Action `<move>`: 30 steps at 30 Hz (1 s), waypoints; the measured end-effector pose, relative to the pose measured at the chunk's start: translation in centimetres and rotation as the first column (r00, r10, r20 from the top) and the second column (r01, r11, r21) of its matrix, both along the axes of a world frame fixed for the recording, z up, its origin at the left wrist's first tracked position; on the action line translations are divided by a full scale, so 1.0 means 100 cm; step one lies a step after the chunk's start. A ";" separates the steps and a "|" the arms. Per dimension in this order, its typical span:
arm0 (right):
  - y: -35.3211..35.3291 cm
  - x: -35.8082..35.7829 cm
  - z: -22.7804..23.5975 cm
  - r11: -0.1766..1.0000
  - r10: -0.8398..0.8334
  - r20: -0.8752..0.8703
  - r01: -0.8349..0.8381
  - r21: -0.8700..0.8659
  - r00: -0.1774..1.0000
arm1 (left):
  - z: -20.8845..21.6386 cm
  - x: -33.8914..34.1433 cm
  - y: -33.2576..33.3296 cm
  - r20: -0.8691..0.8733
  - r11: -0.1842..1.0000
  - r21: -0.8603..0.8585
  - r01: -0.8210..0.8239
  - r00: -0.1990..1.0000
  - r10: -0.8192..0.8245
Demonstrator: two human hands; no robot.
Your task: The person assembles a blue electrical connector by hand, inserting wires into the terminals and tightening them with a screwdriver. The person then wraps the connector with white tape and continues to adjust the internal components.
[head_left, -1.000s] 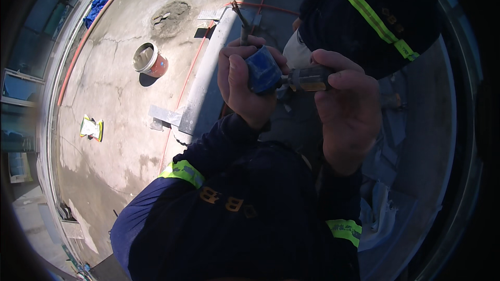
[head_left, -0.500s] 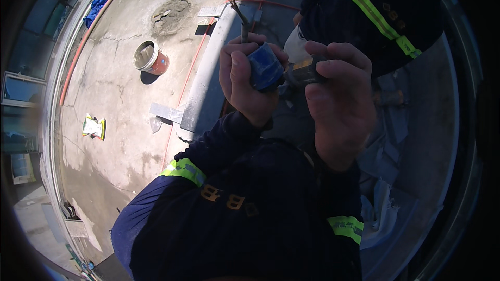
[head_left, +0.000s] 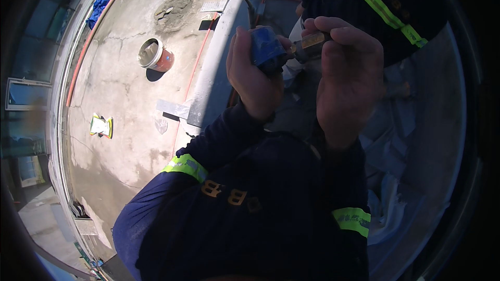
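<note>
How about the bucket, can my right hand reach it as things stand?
Probably not: the right hand holds a screwdriver, and in view the left hand, holding a blue connector, is between it and the bucket.

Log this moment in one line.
left hand: holding blue fitting | right hand: holding screwdriver, pointed toward fitting | around: cable, bucket, co-worker

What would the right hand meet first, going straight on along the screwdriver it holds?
Probably the blue fitting in the left hand; the screwdriver points toward it, though depth is unclear here.
</note>
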State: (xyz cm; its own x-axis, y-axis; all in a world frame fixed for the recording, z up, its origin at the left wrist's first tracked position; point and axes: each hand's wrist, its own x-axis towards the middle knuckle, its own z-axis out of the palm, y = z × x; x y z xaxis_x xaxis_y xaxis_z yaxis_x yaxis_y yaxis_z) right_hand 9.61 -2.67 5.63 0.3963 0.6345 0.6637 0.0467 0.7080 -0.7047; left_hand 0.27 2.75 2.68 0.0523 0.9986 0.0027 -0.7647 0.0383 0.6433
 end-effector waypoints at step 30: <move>-0.015 -0.020 -0.021 0.764 -0.116 0.053 0.123 -0.633 0.992 | -0.009 -0.001 -0.002 -0.179 0.888 0.447 -0.108 0.962 0.207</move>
State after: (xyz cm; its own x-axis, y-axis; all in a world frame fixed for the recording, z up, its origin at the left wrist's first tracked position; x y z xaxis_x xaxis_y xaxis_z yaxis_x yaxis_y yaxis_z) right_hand 7.61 -4.18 3.53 0.4927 0.8602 0.1314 0.1102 0.0881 -0.9900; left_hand 0.22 2.56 1.83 -0.0570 0.8964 0.4396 -0.5775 -0.3887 0.7179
